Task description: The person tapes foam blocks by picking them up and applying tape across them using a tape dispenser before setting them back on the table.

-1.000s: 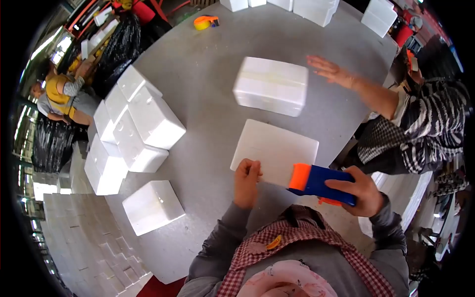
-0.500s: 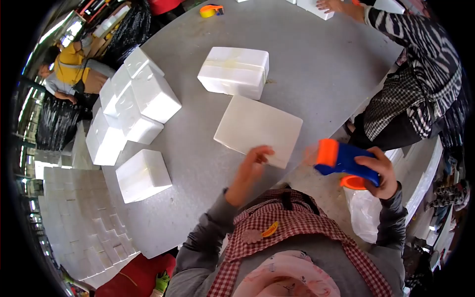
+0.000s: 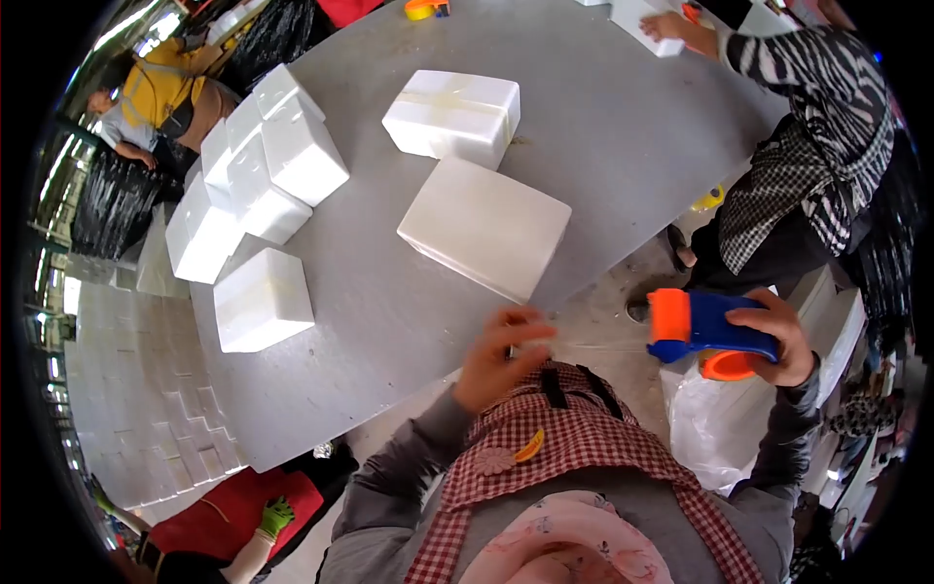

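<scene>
My right hand (image 3: 781, 336) grips a blue and orange tape dispenser (image 3: 715, 326), held off the table's edge on the right. In front of my apron is my left hand (image 3: 503, 358), fingers spread and slightly blurred, with nothing visible in it. Just beyond that hand a white foam box (image 3: 484, 229) lies near the table's edge. A second white box (image 3: 454, 115), with a strip of tape across it, stands behind and close against the first.
Several white boxes (image 3: 263, 161) are grouped at the table's (image 3: 623, 127) left, with a single box (image 3: 263, 302) nearer. A co-worker's hand (image 3: 678, 32) touches a box at the far right. Another tape dispenser (image 3: 426, 9) lies at the far edge. A red-clad person (image 3: 229, 516) is at lower left.
My left hand has come off the near box and back toward my apron. My right hand has moved right with the dispenser. The co-worker's hand has gone from mid-table to the far box.
</scene>
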Motion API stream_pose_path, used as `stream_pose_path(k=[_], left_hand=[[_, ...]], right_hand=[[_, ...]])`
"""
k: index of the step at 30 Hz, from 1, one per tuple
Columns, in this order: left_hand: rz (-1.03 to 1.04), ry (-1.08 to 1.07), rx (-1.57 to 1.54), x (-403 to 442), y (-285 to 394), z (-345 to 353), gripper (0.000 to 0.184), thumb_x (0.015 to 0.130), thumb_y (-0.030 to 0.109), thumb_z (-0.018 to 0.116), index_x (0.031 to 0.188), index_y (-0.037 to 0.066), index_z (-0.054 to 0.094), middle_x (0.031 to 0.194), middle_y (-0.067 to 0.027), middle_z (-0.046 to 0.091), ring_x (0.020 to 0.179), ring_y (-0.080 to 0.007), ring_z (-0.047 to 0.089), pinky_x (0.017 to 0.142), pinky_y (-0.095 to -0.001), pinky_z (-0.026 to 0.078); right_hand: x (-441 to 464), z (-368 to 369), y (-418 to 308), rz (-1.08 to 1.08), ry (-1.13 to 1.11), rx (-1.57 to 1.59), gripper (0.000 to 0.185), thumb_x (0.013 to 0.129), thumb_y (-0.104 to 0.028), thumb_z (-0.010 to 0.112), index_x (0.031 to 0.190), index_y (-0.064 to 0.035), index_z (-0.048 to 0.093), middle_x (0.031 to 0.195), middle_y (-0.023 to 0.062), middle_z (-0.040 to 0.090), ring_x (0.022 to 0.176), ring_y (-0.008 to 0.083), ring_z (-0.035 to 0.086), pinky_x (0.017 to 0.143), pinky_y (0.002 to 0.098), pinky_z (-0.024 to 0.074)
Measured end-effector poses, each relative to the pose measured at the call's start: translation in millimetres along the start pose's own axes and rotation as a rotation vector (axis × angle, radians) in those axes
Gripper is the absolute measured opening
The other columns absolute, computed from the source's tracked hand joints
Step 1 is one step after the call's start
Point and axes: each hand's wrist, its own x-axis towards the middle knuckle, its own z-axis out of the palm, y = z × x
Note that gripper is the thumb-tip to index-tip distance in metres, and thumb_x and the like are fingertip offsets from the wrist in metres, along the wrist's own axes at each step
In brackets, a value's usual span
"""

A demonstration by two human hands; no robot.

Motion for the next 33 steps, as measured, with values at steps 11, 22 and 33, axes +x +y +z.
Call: stream_pose_path(k=[11, 22, 33], left_hand=[[0.017, 0.238, 0.177, 124.6, -68.7, -185.4, 0.009, 0.084, 0.007, 0.051, 0.083, 0.0, 0.057, 0.075, -0.0031, 0.056, 0.071, -0.0096, 0.05, 0.068, -0.0241, 0.043], [-0.401, 0.268, 0.024, 99.7, -257.1, -161.4, 0.022, 0.075, 0.011, 0.066, 0.088, 0.004, 0.051, 0.078, -0.0049, 0.057, 0.074, -0.0127, 0.054, 0.068, -0.0261, 0.046], [-0.355, 0.654, -0.712, 84.6, -140.1, -171.3, 0.036, 0.091, 0.015, 0.045, 0.124, 0.001, 0.042, 0.122, -0.0115, 0.049, 0.111, -0.0249, 0.05, 0.088, -0.0313, 0.045]], right_hand=[[113.6, 119.5, -20.7, -0.141, 0.25, -0.281, 0.067, 0.055, 0.003, 0.066, 0.118, -0.0187, 0.054, 0.1, 0.0183, 0.049, 0.081, 0.0341, 0.055, 0.071, 0.0374, 0.0489], [179.1, 132.0, -28.0, -0.029, 0.096, -0.405, 0.06, 0.065, -0.005, 0.063, 0.12, -0.0227, 0.051, 0.089, 0.0128, 0.044, 0.071, 0.0294, 0.056, 0.06, 0.036, 0.0491], [167.5, 135.4, -25.8, 0.012, 0.105, -0.395, 0.059, 0.067, -0.01, 0.064, 0.123, -0.0226, 0.048, 0.089, 0.0144, 0.044, 0.069, 0.0313, 0.055, 0.06, 0.0363, 0.0485]])
